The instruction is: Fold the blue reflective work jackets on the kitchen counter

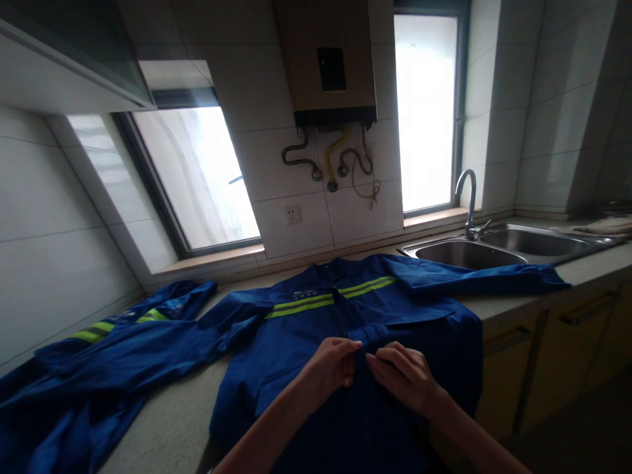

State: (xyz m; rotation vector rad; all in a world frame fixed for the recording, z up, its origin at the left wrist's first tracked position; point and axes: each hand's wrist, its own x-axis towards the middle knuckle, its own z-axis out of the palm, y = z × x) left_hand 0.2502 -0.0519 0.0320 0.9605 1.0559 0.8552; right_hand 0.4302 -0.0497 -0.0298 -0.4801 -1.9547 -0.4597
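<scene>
A blue work jacket [306, 342] with yellow-green and grey reflective stripes across its chest lies spread on the counter, its lower part hanging over the front edge. My left hand [332, 368] pinches at the jacket's front opening, thumb and forefinger together. Close beside it, with a small gap between the fingertips, my right hand [402, 375] is closed on the other side of the same opening. Any button or zip between the fingers is too dark and small to make out. One sleeve reaches right, along the front of the sink [419, 249].
A second blue garment [99, 368] with similar stripes lies on the counter [172, 421] at left. A faucet [471, 197] stands behind the sink. A water heater [328, 66] with pipes hangs on the tiled wall. Yellow cabinets [567, 355] are below right; an overhead cabinet [69, 66] juts in.
</scene>
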